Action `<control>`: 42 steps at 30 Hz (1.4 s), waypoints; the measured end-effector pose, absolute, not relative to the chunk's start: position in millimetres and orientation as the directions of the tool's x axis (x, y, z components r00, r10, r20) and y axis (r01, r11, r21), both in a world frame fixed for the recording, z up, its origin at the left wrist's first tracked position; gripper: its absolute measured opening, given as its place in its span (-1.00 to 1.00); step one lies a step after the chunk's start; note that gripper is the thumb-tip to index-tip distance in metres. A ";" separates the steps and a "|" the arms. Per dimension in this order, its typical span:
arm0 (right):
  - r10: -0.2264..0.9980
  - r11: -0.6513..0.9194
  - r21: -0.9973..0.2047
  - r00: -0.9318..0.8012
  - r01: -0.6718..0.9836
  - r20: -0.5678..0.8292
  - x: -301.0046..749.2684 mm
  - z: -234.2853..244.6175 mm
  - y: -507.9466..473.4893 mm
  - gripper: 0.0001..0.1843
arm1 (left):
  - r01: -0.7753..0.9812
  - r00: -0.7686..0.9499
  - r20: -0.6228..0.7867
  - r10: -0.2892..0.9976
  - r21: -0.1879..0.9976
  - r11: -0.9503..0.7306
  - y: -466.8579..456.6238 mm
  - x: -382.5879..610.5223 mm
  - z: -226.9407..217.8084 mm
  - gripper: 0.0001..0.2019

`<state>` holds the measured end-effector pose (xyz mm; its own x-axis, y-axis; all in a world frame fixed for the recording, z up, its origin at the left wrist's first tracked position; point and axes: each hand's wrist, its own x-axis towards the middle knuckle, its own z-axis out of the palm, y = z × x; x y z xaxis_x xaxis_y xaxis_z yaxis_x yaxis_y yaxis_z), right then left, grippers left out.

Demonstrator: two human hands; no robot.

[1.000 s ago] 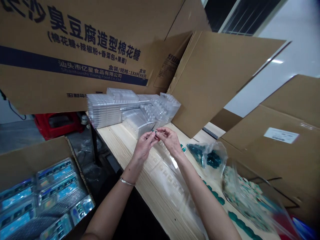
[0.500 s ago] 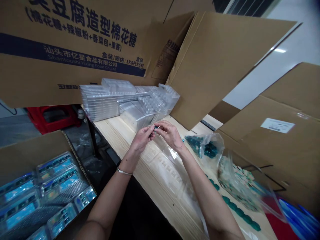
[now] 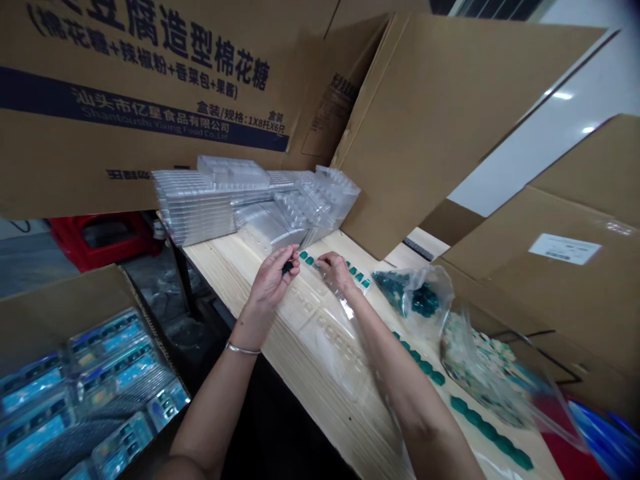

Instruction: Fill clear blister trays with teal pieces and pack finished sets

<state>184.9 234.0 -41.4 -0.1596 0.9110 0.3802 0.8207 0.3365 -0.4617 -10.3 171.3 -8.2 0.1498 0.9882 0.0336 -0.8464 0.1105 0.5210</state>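
Observation:
My left hand [image 3: 273, 280] is closed, pinching a small dark piece [image 3: 287, 267] above the wooden table [image 3: 235, 267]. My right hand [image 3: 334, 270] is lowered onto the table with its fingers curled by a row of small green pieces [image 3: 310, 260]; whether it holds one is hidden. A clear plastic blister tray [image 3: 330, 340] lies flat under my forearms. More green pieces [image 3: 487, 433] run in a line along the table to the right.
Stacks of clear trays [image 3: 210, 203] stand at the table's far end, against large cardboard boxes [image 3: 150, 100]. A plastic bag of dark green pieces [image 3: 415, 297] and another bag [image 3: 495, 380] lie to the right. An open carton with blue packs [image 3: 85, 393] sits lower left.
My hands, joined together in the air around a small piece, have separated. The right hand dropped to the table by the green row; the left kept the dark piece.

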 end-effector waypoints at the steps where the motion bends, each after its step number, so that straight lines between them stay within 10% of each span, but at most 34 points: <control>1: 0.910 0.338 -0.440 -0.169 0.832 0.379 183.5 -40.3 232.7 -0.84 | -0.850 0.154 0.035 0.988 0.514 0.114 171.4 -10.1 -8.4 -0.81; 12: 0.942 0.222 -0.218 -0.152 0.950 0.298 175.2 -33.2 228.8 -0.84 | -0.926 0.219 -0.165 0.962 0.276 0.258 177.0 -9.2 -8.4 -0.92; 27: 0.976 0.039 -0.163 -0.003 0.986 0.217 162.5 -35.3 231.2 -0.86 | -0.935 0.200 -0.143 0.969 0.267 0.232 175.5 -5.6 -10.1 -0.90; 36: 0.866 0.463 -0.559 -0.217 0.688 0.449 148.9 4.4 186.7 -0.76 | -0.919 0.258 -0.112 0.960 0.280 0.279 170.7 -0.2 -8.4 -0.71; 42: 0.752 0.657 -0.506 -0.444 0.559 0.487 118.4 27.1 156.9 -0.78 | -0.896 0.242 -0.078 0.967 0.365 0.254 169.1 2.2 -9.8 -0.68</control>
<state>118.4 156.9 27.1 -0.4436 0.7522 0.4872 0.5588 0.6572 -0.5059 2.2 169.1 -9.8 0.2421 0.9671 -0.0780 -0.8957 0.2537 0.3653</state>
